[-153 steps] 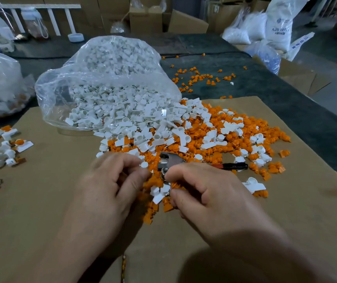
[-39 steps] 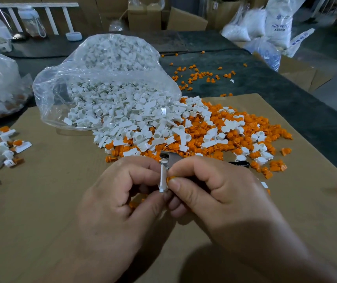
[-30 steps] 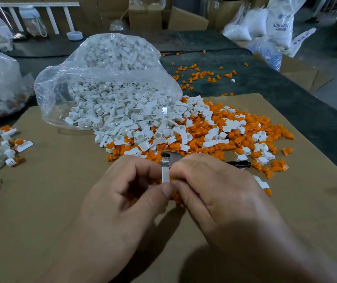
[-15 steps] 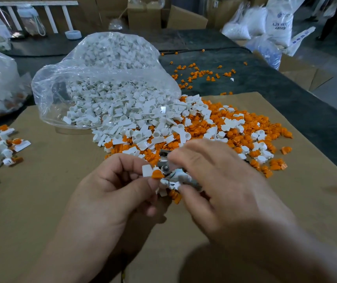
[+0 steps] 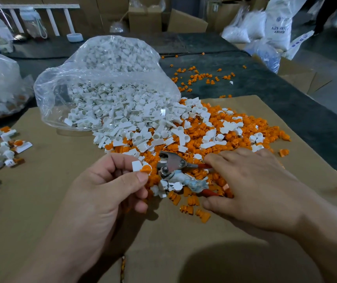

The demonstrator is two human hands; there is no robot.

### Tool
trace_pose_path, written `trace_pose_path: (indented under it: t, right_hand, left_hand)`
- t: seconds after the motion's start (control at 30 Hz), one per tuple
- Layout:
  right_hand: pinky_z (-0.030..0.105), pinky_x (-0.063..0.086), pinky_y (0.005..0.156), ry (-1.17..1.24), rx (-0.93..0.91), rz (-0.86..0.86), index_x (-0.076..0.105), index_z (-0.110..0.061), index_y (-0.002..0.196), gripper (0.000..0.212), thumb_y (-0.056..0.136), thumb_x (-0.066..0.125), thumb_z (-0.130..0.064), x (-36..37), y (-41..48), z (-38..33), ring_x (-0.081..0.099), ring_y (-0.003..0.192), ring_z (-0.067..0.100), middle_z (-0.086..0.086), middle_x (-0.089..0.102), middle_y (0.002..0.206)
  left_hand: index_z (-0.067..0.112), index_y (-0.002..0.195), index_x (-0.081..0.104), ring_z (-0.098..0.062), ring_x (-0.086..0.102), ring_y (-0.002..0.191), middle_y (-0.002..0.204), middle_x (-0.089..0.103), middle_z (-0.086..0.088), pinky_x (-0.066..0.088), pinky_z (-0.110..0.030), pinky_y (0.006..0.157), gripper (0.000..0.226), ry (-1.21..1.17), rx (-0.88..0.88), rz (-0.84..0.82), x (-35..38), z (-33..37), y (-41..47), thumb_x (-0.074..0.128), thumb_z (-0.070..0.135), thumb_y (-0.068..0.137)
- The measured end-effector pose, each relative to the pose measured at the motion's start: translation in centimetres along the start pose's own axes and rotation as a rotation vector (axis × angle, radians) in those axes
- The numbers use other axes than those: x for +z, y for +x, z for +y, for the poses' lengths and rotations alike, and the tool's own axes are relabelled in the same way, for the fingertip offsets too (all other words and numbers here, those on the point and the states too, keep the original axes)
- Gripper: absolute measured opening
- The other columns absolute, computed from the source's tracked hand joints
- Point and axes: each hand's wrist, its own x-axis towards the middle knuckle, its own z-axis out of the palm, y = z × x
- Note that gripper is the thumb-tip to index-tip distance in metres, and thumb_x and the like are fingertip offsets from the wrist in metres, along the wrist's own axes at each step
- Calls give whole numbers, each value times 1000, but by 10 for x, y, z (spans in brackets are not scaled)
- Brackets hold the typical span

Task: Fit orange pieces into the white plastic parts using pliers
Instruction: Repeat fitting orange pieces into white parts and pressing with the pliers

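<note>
Soft overhead light fell evenly on the flat brown cardboard sheet (image 5: 41,211), leaving a dark, blurry-edged shadow (image 5: 224,260) near its front. Glare streaked the clear plastic bag (image 5: 49,84). The left hand (image 5: 102,193) and its pinched small white plastic part (image 5: 136,166) showed sharp; distant brown cartons (image 5: 144,19) lay dim and soft.

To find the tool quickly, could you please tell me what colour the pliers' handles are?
The pliers have red handles, seen best in the head view.
</note>
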Motion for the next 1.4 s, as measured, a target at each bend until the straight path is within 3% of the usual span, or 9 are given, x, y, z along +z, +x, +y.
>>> trace_pose_path:
  t: [0.2,0.37,0.43,0.67,0.83,0.93,1.03,1.2,1.4]
  right_hand:
    - [37,33,90,23,57,131,42,-36,123,54,75,29,-55,1,7,-9,40,90,13,-11,51,100]
    - [19,35,70,215,52,232,43,-40,105,33,77,32,-55,-10,3,-7,42,83,6,-18,47,89]
    - [16,34,68,262,25,247,43,-44,104,30,78,37,-57,-12,0,-9,44,84,4,-21,47,89]
    - [27,35,83,299,-77,193,47,-42,107,32,78,39,-53,-15,-6,-14,46,89,5,-21,51,91]
    - [30,33,84,273,-104,144,45,-43,106,29,79,44,-51,-17,-5,-15,46,89,5,-19,52,90]
    - [32,35,88,274,-105,143,46,-43,110,32,80,44,-52,-17,-6,-16,47,91,5,-20,53,92]
    - [33,36,90,277,-111,147,47,-42,114,37,79,41,-54,-17,-6,-16,49,94,5,-21,55,96]
    - [32,35,92,264,-114,136,46,-41,122,47,79,38,-57,-17,-7,-15,47,102,2,-23,55,106]
    - [36,39,89,248,-114,140,51,-39,117,42,79,41,-54,-18,-7,-16,52,96,6,-21,58,98]
  left_hand:
    - [18,77,71,-15,59,49,60,62,-8,49,-23,42,29,-31,3,-9,-1,1,1,85,30,54]
    - [17,77,72,-16,60,50,61,62,-8,48,-23,44,44,-89,38,-39,-1,5,0,96,34,44]
    - [17,76,72,-16,59,49,60,62,-9,48,-23,43,38,-113,51,-36,-1,6,0,94,29,47]
    - [17,78,72,-16,57,48,60,60,-9,47,-23,43,30,-178,122,-25,3,11,-3,89,20,53]
    - [16,78,72,-16,55,47,59,58,-11,47,-23,43,32,-170,146,-17,6,10,-3,91,14,52]
    - [17,79,72,-15,57,49,61,60,-9,48,-23,44,38,-113,182,-38,6,10,-5,94,26,50]
    - [22,77,73,-12,60,51,61,63,-4,50,-21,44,24,11,247,-4,4,10,-5,85,13,59]
    - [26,81,74,-11,59,52,60,65,-4,49,-18,48,18,99,303,-6,3,9,-6,77,34,65]
    - [24,81,74,-13,60,53,61,65,-5,50,-20,47,13,98,326,-46,3,8,-5,75,30,69]
